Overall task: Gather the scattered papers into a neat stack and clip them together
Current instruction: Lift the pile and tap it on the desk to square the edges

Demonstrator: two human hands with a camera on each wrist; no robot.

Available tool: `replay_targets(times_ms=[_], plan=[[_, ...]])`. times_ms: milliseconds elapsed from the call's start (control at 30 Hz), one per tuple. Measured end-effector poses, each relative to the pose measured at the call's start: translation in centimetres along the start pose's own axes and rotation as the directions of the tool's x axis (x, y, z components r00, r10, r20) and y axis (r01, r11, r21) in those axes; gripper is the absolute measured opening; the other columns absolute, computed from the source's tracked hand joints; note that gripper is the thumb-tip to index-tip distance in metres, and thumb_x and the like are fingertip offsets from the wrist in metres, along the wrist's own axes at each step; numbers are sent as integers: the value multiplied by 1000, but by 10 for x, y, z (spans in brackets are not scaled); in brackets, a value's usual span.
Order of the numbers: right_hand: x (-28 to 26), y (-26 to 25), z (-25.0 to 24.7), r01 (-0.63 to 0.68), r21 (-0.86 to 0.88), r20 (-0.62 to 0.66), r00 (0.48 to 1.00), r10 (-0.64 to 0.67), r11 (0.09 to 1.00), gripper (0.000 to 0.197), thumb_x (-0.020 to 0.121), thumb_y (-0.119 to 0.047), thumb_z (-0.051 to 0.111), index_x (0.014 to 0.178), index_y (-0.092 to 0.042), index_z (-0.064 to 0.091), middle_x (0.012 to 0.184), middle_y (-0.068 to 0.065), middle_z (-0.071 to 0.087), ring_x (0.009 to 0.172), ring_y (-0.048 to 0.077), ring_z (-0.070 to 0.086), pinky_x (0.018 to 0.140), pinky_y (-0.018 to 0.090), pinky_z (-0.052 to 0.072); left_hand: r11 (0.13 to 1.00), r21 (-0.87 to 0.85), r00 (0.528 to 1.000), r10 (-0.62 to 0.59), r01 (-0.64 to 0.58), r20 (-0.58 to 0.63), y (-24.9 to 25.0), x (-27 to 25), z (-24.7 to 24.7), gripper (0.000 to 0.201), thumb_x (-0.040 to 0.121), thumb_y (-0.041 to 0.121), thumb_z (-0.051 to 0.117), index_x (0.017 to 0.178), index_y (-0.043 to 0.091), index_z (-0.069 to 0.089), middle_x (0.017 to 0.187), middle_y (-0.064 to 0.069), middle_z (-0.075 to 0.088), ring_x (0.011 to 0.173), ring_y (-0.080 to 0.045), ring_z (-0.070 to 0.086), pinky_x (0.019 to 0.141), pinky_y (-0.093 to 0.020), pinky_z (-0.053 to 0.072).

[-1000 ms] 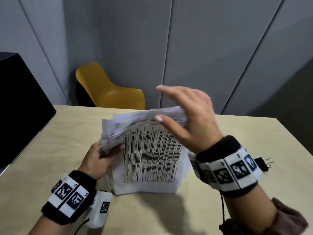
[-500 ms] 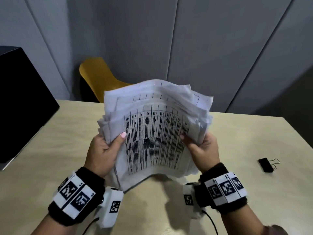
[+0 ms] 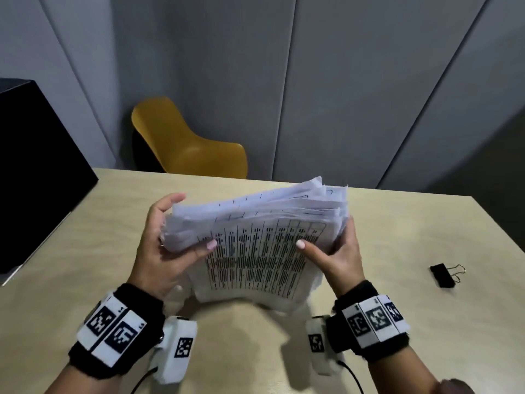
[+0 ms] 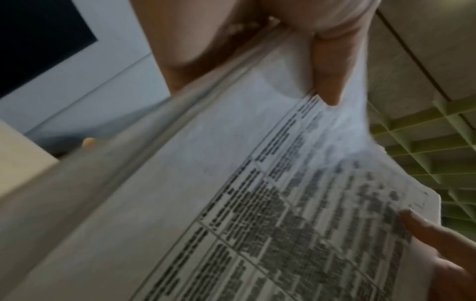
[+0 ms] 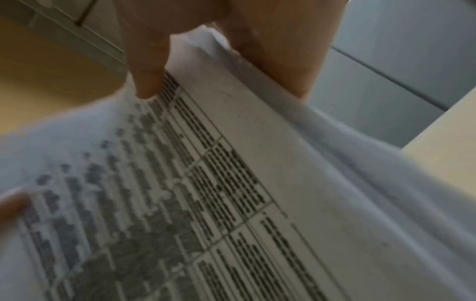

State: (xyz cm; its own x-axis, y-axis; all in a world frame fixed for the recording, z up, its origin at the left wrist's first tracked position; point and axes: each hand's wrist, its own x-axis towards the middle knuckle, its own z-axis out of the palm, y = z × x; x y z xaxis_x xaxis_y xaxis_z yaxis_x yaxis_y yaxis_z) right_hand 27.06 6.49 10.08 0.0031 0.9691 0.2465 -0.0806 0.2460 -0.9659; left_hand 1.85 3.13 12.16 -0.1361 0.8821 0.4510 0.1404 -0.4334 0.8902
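A thick stack of white papers [image 3: 255,245] with a printed table on its top sheet is held above the wooden table [image 3: 85,251], its far edges uneven. My left hand [image 3: 159,257] grips the stack's left side, thumb on top and fingers behind. My right hand [image 3: 341,257] grips the right side the same way. In the left wrist view the thumb [image 4: 327,71] presses the papers [image 4: 231,183]. The right wrist view shows the thumb [image 5: 149,71] on the top sheet [image 5: 231,183]. A black binder clip [image 3: 443,275] lies on the table to the right, untouched.
A yellow chair [image 3: 193,143] stands behind the table's far edge. A large black box or screen [image 3: 34,166] sits at the table's left end. Grey wall panels [image 3: 341,81] close the back.
One second ago my right hand lay on top of the stack. It then took the right side, and both hands have now tipped the upright stack lower and flatter.
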Motion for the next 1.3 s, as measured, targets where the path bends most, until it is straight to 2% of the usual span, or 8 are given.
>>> replay_targets(times_ms=[300, 433, 533, 667, 767, 900, 1067, 1300], plan=[[-3, -9, 9, 34, -20, 34, 999, -33, 999, 71, 51, -33, 82, 110, -19, 46, 98, -4, 66, 93, 10, 66, 83, 37, 55, 999, -5, 997, 45, -45, -56, 6, -4, 8, 86, 51, 11, 82, 123, 18, 35, 97, 40, 59, 85, 14, 58, 73, -2, 44], [-5, -14, 14, 133, -37, -28, 991, -134, 990, 88, 60, -34, 80, 134, -24, 32, 101, 16, 60, 93, 30, 63, 90, 48, 52, 992, -53, 979, 105, -116, -173, 8, -4, 11, 77, 58, 9, 71, 123, 24, 33, 97, 8, 61, 84, 2, 59, 76, -12, 47], [-3, -23, 16, 299, -171, -58, 948, -312, 939, 101, 68, -24, 72, 144, -42, 8, 107, 11, 50, 97, 33, 57, 90, 46, 50, 971, 112, 943, 233, -212, -238, 12, 0, 7, 72, 68, 13, 61, 129, 36, 31, 120, -8, 47, 108, -7, 52, 95, -25, 43], [-1, -29, 23, 517, -498, 58, 821, -568, 696, 71, 72, -11, 68, 136, -20, 39, 123, 16, 41, 119, 12, 42, 104, 18, 33, 816, 491, 903, 412, -306, -122, 17, 0, 14, 47, 78, 10, 57, 124, 17, 53, 124, -10, 41, 118, 4, 40, 106, -18, 30], [-4, -29, 22, 493, -541, 73, 834, -546, 681, 48, 75, -19, 66, 121, -17, 56, 121, 18, 43, 112, 2, 43, 100, 11, 32, 807, 533, 915, 379, -253, -139, 18, -3, 10, 38, 78, 18, 59, 114, 8, 58, 121, -11, 45, 117, -1, 43, 105, -20, 33], [-7, -26, 21, 478, -545, 52, 839, -541, 689, 64, 73, -17, 66, 133, -18, 42, 119, 14, 43, 108, -8, 39, 98, 7, 29, 809, 535, 900, 394, -245, -185, 13, -8, 4, 41, 79, 21, 60, 119, 17, 51, 117, -7, 46, 118, -6, 43, 106, -28, 36], [-6, -28, 23, 473, -564, 69, 844, -531, 678, 58, 73, -15, 68, 128, -13, 50, 118, 17, 45, 107, 8, 46, 98, 8, 31, 718, 629, 898, 435, -300, -68, 13, -10, 8, 38, 77, 6, 62, 115, 6, 60, 121, -13, 43, 121, 14, 33, 104, -9, 27], [-10, -28, 29, 459, -584, 56, 845, -532, 669, 74, 70, -12, 71, 136, -19, 38, 119, 10, 40, 107, -3, 41, 97, 4, 29, 757, 601, 903, 409, -255, -132, 9, -16, 5, 37, 76, 22, 63, 109, 5, 59, 117, -9, 47, 120, 1, 41, 106, -18, 32]])
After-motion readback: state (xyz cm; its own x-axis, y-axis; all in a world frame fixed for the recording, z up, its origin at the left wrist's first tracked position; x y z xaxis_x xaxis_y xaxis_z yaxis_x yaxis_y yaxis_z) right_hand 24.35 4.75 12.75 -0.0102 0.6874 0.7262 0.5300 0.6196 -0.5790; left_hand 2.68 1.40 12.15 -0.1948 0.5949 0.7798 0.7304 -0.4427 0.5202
